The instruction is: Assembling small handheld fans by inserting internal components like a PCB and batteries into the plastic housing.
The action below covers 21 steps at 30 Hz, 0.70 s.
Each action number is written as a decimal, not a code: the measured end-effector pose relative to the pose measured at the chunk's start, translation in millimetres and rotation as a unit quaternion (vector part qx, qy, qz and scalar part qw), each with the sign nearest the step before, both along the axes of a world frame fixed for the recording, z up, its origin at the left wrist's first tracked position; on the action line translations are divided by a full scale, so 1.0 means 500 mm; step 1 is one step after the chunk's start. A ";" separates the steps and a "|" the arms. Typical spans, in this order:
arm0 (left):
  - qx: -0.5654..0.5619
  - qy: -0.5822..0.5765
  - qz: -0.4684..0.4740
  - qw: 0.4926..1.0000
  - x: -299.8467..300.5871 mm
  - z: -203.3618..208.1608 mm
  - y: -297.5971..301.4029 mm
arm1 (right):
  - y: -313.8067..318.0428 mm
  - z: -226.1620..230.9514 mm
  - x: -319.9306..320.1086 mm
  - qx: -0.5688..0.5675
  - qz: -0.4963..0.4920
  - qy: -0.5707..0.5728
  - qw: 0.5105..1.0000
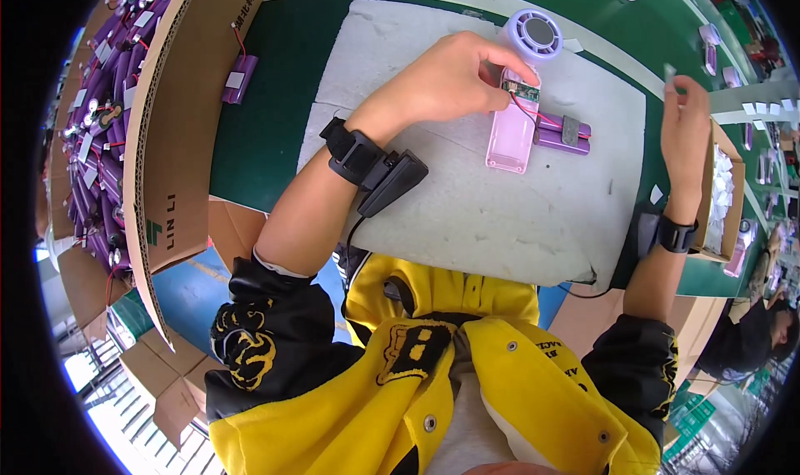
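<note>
A handheld fan with a lilac round head (534, 35) and an open pink handle (510, 144) lies on a pale foam mat. My left hand (467, 77) grips the neck of the fan, thumb and fingers around the green circuit board (523, 91). Red and black wires run from the board to a purple battery pack (564, 135) with a grey pad on it, lying just right of the handle. Off the mat at the right, my right hand (687, 117) is raised with its fingertips together on a small whitish piece (669, 72), slightly blurred.
At the left stands a tall carton (179, 133) beside a heap of purple battery packs (104, 158). One loose pack (240, 78) rests between carton and foam mat (400, 208). A small box of white pieces (718, 200) sits beside my right wrist. More fan parts line the far right.
</note>
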<state>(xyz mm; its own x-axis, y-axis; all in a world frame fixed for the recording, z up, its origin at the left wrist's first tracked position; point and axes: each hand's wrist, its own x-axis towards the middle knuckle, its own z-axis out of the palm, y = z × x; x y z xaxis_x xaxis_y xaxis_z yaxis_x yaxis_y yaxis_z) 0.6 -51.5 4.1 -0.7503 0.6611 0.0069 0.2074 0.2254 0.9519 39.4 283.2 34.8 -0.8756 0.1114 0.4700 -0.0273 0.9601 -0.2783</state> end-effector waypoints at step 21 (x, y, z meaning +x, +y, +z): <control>-0.004 0.003 0.006 1.000 0.004 0.005 -0.002 | -0.204 0.018 0.089 -0.051 0.290 -0.176 0.939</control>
<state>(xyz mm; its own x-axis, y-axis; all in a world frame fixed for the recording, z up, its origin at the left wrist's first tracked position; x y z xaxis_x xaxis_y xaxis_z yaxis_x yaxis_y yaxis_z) 2.5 -52.4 6.7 -0.7586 0.6515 0.0061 0.2099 0.2355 0.9489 83.9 181.0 43.8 -0.9020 -0.4037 0.1532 -0.4268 0.7796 -0.4584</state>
